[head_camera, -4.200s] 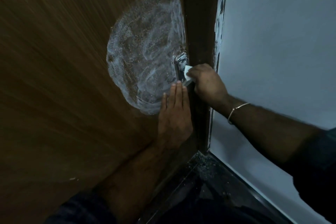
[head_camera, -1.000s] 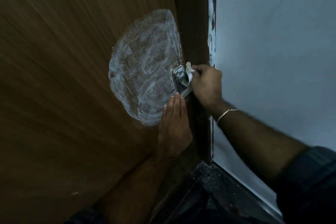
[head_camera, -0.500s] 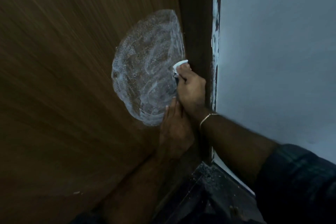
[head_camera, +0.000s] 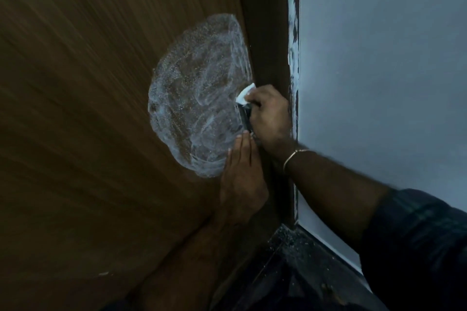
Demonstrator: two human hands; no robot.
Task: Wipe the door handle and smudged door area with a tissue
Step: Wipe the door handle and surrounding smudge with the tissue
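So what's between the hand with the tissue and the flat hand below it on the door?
In the head view, a dark sliver of the door handle shows between the right hand, which pinches the tissue, and the left hand's fingertips.

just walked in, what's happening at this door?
A person is cleaning a wooden door. The right hand holds a white tissue against the metal door handle. The left hand lies flat on the door below it. A whitish smudged patch is not yet wiped off.
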